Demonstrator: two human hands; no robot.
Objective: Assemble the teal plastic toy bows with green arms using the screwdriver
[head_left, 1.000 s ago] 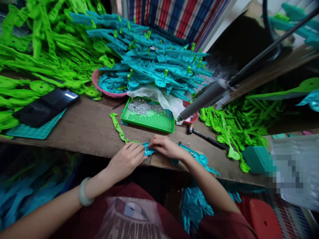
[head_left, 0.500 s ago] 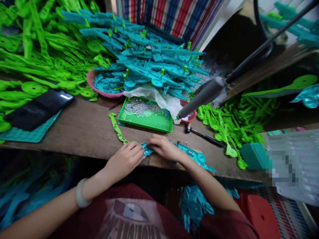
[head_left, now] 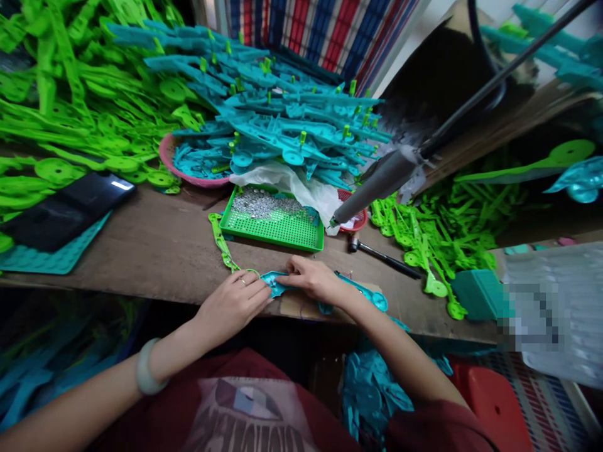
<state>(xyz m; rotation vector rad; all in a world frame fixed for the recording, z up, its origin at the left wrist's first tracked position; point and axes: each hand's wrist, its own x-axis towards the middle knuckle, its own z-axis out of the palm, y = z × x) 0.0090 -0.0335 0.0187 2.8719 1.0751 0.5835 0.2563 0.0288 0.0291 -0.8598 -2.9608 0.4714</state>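
Observation:
A long turquoise plastic part [head_left: 274,284] lies at the table's front edge, partly hidden beneath my hands. My left hand [head_left: 238,298] is closed around its left end, fingers bent over the top. From the other side my right hand [head_left: 315,280] presses one outstretched digit onto the part, while its other fingers curl. Whether a small piece sits under that digit, I cannot tell. Another turquoise stretch with a round end [head_left: 378,300] shows beyond my right wrist. Touching or close to my left fingers is a slim green plastic part [head_left: 219,242].
Behind my hands is a green perforated tray [head_left: 273,235] of small metal pieces. A hammer [head_left: 386,258] lies right of it, under a grey hanging tool [head_left: 377,182]. Piles of turquoise parts [head_left: 282,125] and green parts [head_left: 70,125] fill the back; a black phone-like object [head_left: 66,207] lies left.
My right hand has shifted slightly, its digit now stretched onto the turquoise part, more of which shows between my hands. My left hand keeps its grip. The view has moved a little.

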